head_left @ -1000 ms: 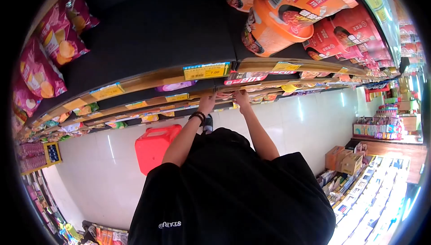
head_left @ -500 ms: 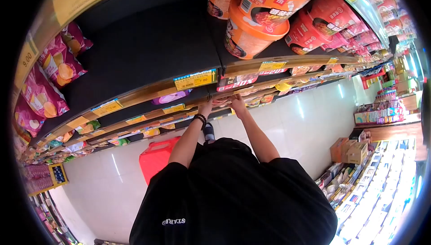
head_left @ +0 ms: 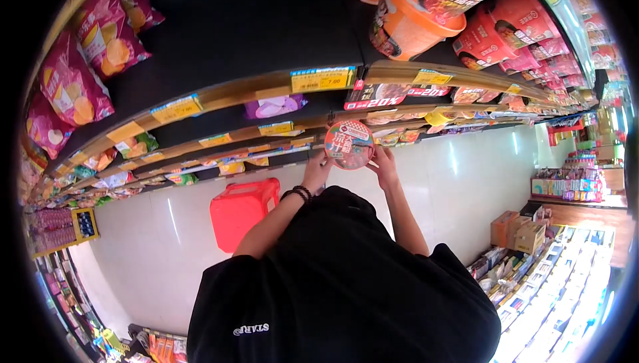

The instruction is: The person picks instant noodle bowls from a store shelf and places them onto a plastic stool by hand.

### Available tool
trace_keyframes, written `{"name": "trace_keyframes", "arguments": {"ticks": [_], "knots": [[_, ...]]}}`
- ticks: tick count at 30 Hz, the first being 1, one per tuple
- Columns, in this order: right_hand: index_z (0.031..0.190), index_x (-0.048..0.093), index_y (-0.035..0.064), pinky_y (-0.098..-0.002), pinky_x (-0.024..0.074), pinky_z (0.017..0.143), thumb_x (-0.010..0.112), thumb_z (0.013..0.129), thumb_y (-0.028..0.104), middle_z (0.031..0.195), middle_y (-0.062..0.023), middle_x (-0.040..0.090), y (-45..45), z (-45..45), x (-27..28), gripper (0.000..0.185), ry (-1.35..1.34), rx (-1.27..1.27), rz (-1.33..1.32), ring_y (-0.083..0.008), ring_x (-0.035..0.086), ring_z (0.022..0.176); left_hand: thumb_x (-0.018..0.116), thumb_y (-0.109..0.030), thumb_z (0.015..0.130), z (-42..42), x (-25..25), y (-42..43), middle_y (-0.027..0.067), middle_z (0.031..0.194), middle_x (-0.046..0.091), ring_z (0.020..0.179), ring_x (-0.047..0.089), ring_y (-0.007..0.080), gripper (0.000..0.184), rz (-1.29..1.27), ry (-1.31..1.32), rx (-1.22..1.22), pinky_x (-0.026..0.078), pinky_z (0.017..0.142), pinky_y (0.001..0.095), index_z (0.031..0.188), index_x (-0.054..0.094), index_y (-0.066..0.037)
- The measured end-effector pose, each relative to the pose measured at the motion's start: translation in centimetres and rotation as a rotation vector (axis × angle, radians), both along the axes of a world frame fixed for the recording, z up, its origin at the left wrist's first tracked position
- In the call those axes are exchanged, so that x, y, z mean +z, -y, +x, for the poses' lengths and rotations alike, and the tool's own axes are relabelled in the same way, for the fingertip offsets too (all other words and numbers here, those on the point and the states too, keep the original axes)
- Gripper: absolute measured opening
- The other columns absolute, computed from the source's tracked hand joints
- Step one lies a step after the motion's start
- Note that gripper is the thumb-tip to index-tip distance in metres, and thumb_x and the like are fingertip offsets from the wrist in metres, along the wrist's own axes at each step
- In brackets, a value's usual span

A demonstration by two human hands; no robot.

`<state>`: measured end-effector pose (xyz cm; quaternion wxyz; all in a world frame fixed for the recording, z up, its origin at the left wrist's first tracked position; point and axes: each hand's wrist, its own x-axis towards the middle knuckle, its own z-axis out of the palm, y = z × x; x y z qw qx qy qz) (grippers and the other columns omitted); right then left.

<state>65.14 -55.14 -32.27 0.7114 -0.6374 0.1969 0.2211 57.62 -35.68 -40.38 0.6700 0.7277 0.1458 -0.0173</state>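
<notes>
A round red tub with a printed lid (head_left: 349, 145) is held between both hands, in front of the lower shelf edges. My left hand (head_left: 318, 169), with a dark beaded bracelet on the wrist, grips its left side. On the right side my right hand (head_left: 384, 165) has its fingers against the rim. Above the tub, red cards marked 20% (head_left: 376, 95) stand on the shelf below the top one. Large orange tubs (head_left: 413, 20) are stacked on the upper shelf, with red tubs (head_left: 502, 27) to their right.
Purple snack bags (head_left: 76, 87) lie at the upper left. A red plastic stool (head_left: 241, 213) stands on the floor left of my body. Cardboard boxes (head_left: 519, 231) sit at the right, beside a brightly lit display (head_left: 559, 290). Price tags line the shelf edges.
The round red tub has come out from the lower shelf towards my body, between my two hands. The camera view has shifted a little.
</notes>
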Motion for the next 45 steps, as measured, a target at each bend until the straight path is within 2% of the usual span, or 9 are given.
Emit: {"name": "trace_keyframes", "arguments": {"ticks": [6,11,15,23,30,34,36,38,45], "knots": [[0.129,0.041,-0.0032,-0.0351,0.0550,0.079,0.059,0.091,0.026,0.101,-0.0147,0.063,-0.1,-3.9,-0.9,0.051,-0.016,0.295,-0.032,-0.0223,0.065,0.087,0.059,-0.019,0.084,-4.0,-0.2,-3.4,0.0183,0.089,0.065,0.082,0.065,0.0305,0.031,0.112,0.063,-0.089,0.051,0.073,0.0372,0.112,0.060,-0.006],[0.115,0.043,-0.0043,-0.0350,0.0564,0.080,0.060,0.091,0.022,0.100,-0.0181,0.061,-3.2,-6.4,-2.1,0.040,-0.123,0.445,-0.119,-0.0234,0.065,0.088,0.056,-0.017,0.085,-9.3,2.4,-6.1,0.0184,0.103,0.064,0.091,0.064,0.0304,0.037,0.218,-0.010,-0.019,0.050,0.078,0.0375,0.120,0.057,-0.007],[0.110,0.043,-0.0025,-0.0352,0.0565,0.081,0.060,0.092,0.024,0.099,-0.0171,0.060,-6.7,-8.1,-3.6,0.036,-0.168,0.644,-0.166,-0.0228,0.065,0.087,0.054,-0.009,0.088,-14.6,-0.2,-7.3,0.0174,0.120,0.060,0.107,0.060,0.0249,0.043,0.094,0.005,0.183,0.049,0.089,0.0346,0.129,0.050,0.000],[0.109,0.042,0.0000,-0.0372,0.0554,0.081,0.059,0.093,0.030,0.104,-0.0175,0.058,-15.2,-12.0,-8.3,0.038,-0.279,1.104,-0.288,-0.0249,0.064,0.092,0.048,-0.009,0.087,-25.2,-4.5,-8.0,0.0157,0.103,0.066,0.088,0.063,0.0183,0.044,-0.368,-0.246,0.658,0.049,0.078,0.0326,0.131,0.050,-0.006],[0.106,0.053,0.0049,-0.0311,0.0550,0.070,0.056,0.088,0.020,0.090,-0.0047,0.062,-22.0,-16.4,-11.5,0.023,-0.374,1.384,-0.258,-0.0155,0.065,0.081,0.047,-0.013,0.089,-30.5,-9.5,-6.9,0.0183,0.105,0.065,0.100,0.062,0.0248,0.046,-0.156,-0.513,0.911,0.046,0.089,0.0353,0.135,0.046,-0.007],[0.109,0.054,0.0078,-0.0256,0.0534,0.064,0.057,0.086,0.019,0.082,-0.0008,0.060,-23.7,-17.4,-14.8,0.026,-0.397,1.413,-0.285,-0.0098,0.061,0.070,0.052,-0.019,0.090,-32.9,-12.4,-6.0,0.0145,0.103,0.066,0.087,0.062,0.0181,0.044,-0.363,-0.423,1.041,0.051,0.075,0.0311,0.132,0.050,-0.006],[0.114,0.050,0.0064,-0.0318,0.0540,0.069,0.058,0.087,0.019,0.097,-0.0061,0.057,-24.8,-18.5,-16.5,0.031,-0.302,1.437,-0.399,-0.0151,0.062,0.079,0.055,-0.017,0.088,-33.5,-13.0,-5.4,0.0072,0.103,0.064,0.085,0.061,0.0134,0.043,-0.517,-0.385,1.188,0.050,0.069,0.0271,0.130,0.052,-0.007],[0.112,0.051,0.0047,-0.0251,0.0492,0.052,0.055,0.083,0.015,0.080,-0.0029,0.057,-25.8,-18.3,-19.4,0.031,-0.300,1.559,-0.334,-0.0096,0.056,0.061,0.051,-0.021,0.094,-34.3,-13.2,-5.9,0.0038,0.109,0.062,0.101,0.058,0.0142,0.045,-0.648,-0.371,1.197,0.049,0.082,0.0317,0.137,0.044,-0.007],[0.111,0.053,0.0027,-0.0311,0.0512,0.052,0.055,0.080,0.012,0.089,-0.0101,0.061,-28.9,-20.2,-24.7,0.032,-0.154,1.496,-0.430,-0.0167,0.061,0.071,0.049,-0.024,0.096,-34.3,-14.4,-8.2,0.0090,0.121,0.058,0.108,0.057,0.0196,0.046,-0.799,-0.309,1.371,0.047,0.092,0.0348,0.137,0.042,-0.003]]}}
